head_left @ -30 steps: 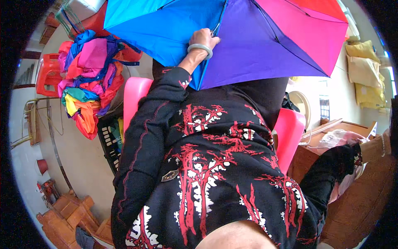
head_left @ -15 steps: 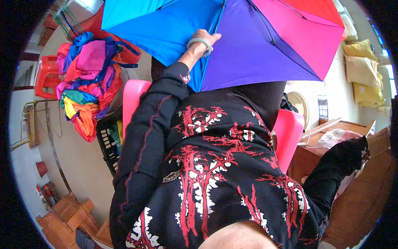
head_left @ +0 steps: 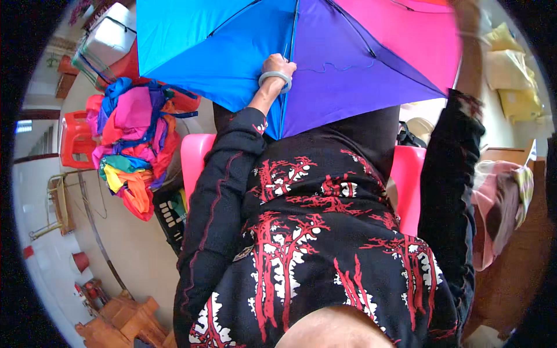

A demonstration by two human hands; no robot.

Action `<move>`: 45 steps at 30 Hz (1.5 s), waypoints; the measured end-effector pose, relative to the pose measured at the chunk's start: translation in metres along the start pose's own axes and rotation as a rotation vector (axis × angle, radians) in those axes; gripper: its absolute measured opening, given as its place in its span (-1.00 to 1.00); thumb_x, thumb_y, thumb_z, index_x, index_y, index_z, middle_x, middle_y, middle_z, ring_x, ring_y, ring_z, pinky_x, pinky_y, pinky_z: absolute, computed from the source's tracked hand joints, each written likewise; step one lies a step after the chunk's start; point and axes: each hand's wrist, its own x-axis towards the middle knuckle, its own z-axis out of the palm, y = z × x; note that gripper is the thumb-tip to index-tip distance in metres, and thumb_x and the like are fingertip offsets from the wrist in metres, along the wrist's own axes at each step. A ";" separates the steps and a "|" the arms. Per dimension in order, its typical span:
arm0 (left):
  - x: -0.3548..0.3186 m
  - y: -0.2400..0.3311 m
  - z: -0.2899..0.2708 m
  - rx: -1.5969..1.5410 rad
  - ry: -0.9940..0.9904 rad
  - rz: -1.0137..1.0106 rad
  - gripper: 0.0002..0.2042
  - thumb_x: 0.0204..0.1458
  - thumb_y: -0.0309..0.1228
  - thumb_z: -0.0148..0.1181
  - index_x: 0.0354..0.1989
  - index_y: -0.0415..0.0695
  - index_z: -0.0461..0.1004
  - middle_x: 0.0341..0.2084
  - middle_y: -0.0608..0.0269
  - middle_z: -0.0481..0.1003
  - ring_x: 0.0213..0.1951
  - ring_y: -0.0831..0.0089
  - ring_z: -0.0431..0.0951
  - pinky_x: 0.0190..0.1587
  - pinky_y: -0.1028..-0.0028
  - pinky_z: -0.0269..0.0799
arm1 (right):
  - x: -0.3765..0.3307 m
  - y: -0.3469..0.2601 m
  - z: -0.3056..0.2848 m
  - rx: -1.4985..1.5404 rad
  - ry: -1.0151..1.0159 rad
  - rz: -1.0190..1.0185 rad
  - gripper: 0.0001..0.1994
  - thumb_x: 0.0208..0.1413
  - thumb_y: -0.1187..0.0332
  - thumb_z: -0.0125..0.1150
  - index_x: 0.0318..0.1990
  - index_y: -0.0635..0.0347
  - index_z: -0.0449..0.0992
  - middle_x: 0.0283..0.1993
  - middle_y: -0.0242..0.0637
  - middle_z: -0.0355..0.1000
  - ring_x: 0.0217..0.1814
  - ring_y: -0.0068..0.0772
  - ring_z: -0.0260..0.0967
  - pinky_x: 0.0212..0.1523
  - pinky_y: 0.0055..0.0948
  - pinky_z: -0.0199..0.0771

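An opened umbrella [head_left: 232, 64] with blue, purple and pink panels spreads over my lap, its inner side with dark ribs facing me. My left hand [head_left: 277, 65], a pale bangle [head_left: 275, 82] at its wrist, is closed on the umbrella at the seam and rib between blue and purple. A loose blue thread [head_left: 342, 66] runs in a wavy line across the purple panel, from near the left fingers. At the umbrella's right edge my right hand [head_left: 466, 11] is raised, smeared by motion and partly cut off by the upper edge; its fingers cannot be made out.
At left a heap of many-coloured fabric [head_left: 133, 116] lies by a red plastic stool [head_left: 75, 139]. A black crate [head_left: 169, 217] stands beside my pink chair [head_left: 196, 153]. Cloths [head_left: 499, 203] hang over wooden furniture at right. Yellow bundles [head_left: 513, 75] lie farther back.
My right arm has swung from the far right up to the umbrella's right edge. The blue thread now shows across the purple panel. My left hand keeps its grip.
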 end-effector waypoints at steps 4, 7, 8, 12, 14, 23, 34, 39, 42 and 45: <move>-0.006 0.012 -0.002 -0.204 -0.043 -0.013 -0.80 -0.30 -0.31 0.11 -0.55 -0.19 0.47 -0.57 0.12 0.49 -0.54 0.33 0.52 -0.40 0.43 0.42 | -0.093 0.061 0.107 0.111 0.020 0.656 -0.84 -0.03 0.35 -0.07 -0.42 0.27 0.31 -0.63 -0.14 0.30 -0.73 -0.28 0.24 -0.75 -0.37 0.30; -0.010 0.011 -0.009 -0.294 -0.035 -0.069 -0.82 -0.29 -0.33 0.11 -0.63 -0.21 0.42 -0.69 0.15 0.47 -0.67 0.40 0.49 -0.53 0.48 0.41 | -0.140 0.137 0.128 -0.499 -0.201 0.710 -0.89 -0.07 0.43 -0.02 -0.48 0.31 0.36 -0.64 -0.31 0.29 -0.65 -0.50 0.26 -0.60 -0.52 0.34; -0.009 0.009 -0.010 -0.282 -0.038 -0.069 -0.82 -0.29 -0.33 0.11 -0.63 -0.21 0.42 -0.69 0.15 0.47 -0.67 0.40 0.49 -0.53 0.48 0.41 | -0.154 0.158 0.127 -0.490 -0.193 0.713 -0.89 -0.07 0.43 -0.02 -0.48 0.31 0.36 -0.64 -0.31 0.29 -0.65 -0.50 0.26 -0.60 -0.52 0.34; -0.006 0.007 -0.008 -0.485 -0.021 -0.193 -0.83 -0.22 -0.39 0.06 -0.66 -0.25 0.38 -0.73 0.13 0.45 -0.69 0.42 0.48 -0.64 0.47 0.36 | -0.183 0.181 0.129 -0.678 -0.292 0.634 -0.86 -0.09 0.39 -0.02 -0.50 0.26 0.43 -0.63 -0.22 0.37 -0.61 -0.43 0.36 -0.61 -0.49 0.39; -0.007 0.004 -0.010 -0.647 0.006 -0.215 -0.83 -0.16 -0.43 0.01 -0.67 -0.26 0.36 -0.74 0.11 0.43 -0.71 0.41 0.46 -0.70 0.47 0.31 | -0.189 0.173 0.138 -0.837 -0.317 0.676 -0.84 -0.12 0.38 -0.04 -0.57 0.18 0.47 -0.59 -0.16 0.41 -0.46 -0.25 0.42 -0.37 -0.36 0.43; -0.009 0.010 -0.010 -0.790 -0.036 -0.259 -0.80 -0.09 -0.47 -0.05 -0.68 -0.28 0.33 -0.77 0.07 0.39 -0.80 0.45 0.35 -0.81 0.52 0.16 | -0.216 0.196 0.134 -1.254 -0.341 0.308 -0.85 -0.17 0.34 -0.03 -0.45 0.12 0.45 -0.37 -0.10 0.40 -0.31 -0.09 0.37 -0.29 -0.20 0.38; -0.015 0.007 -0.014 -0.785 -0.052 -0.210 -0.81 -0.11 -0.47 -0.03 -0.70 -0.26 0.33 -0.78 0.10 0.39 -0.80 0.49 0.34 -0.83 0.57 0.14 | -0.225 0.191 0.143 -1.273 -0.544 0.308 -0.87 -0.21 0.38 -0.04 -0.46 0.11 0.42 -0.40 -0.16 0.40 -0.31 -0.12 0.35 -0.30 -0.21 0.32; -0.013 0.004 -0.013 -0.826 -0.078 -0.237 -0.85 -0.13 -0.51 -0.01 -0.69 -0.26 0.35 -0.77 0.13 0.40 -0.77 0.47 0.39 -0.81 0.58 0.19 | -0.228 0.193 0.147 -1.256 -0.546 0.398 -0.87 -0.21 0.37 -0.03 -0.46 0.11 0.43 -0.41 -0.15 0.41 -0.31 -0.12 0.36 -0.30 -0.21 0.32; -0.014 0.006 -0.013 -0.875 -0.097 -0.234 -0.86 -0.14 -0.54 0.01 -0.68 -0.28 0.36 -0.75 0.13 0.41 -0.75 0.45 0.41 -0.80 0.59 0.22 | -0.227 0.200 0.151 -1.222 -0.489 0.427 -0.86 -0.19 0.35 -0.03 -0.47 0.11 0.44 -0.42 -0.13 0.41 -0.32 -0.09 0.35 -0.31 -0.21 0.32; -0.015 0.008 -0.014 -0.926 -0.109 -0.244 -0.88 -0.15 -0.55 0.03 -0.67 -0.30 0.37 -0.74 0.13 0.41 -0.75 0.44 0.42 -0.79 0.59 0.24 | -0.228 0.205 0.149 -1.179 -0.451 0.388 -0.85 -0.17 0.34 -0.04 -0.46 0.11 0.45 -0.43 -0.11 0.40 -0.33 -0.07 0.35 -0.31 -0.20 0.32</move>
